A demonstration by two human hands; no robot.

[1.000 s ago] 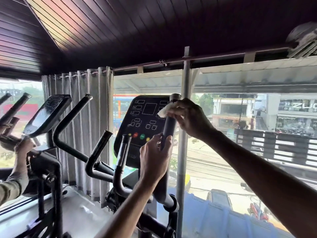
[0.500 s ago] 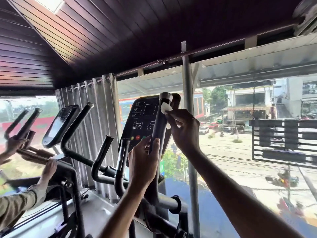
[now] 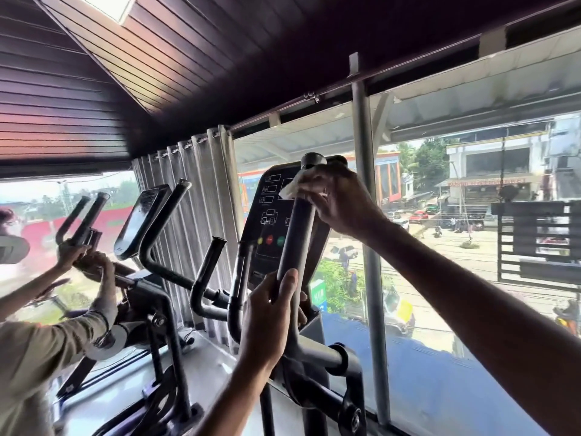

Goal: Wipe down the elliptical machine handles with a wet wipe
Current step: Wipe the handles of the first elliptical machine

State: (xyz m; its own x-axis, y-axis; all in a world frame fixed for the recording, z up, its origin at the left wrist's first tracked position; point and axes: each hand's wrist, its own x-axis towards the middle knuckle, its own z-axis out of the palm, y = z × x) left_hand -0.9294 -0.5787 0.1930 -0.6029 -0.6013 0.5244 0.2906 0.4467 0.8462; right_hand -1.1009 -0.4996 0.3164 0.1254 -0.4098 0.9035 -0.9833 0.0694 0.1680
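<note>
Head view: the right hand (image 3: 339, 202) pinches the wet wipe (image 3: 290, 187) round the handle (image 3: 295, 234) just under its cap, at 12 o'clock. The left hand (image 3: 270, 313) has its fingers wrapped round the handle at 6 o'clock. Top being wiped; next probably calls for sliding the wipe downward.

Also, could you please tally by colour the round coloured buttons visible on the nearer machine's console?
Yellow button: 1
Red button: 1
Green button: 1
Total: 3 in view; the handle in front of the console may hide more.
</note>
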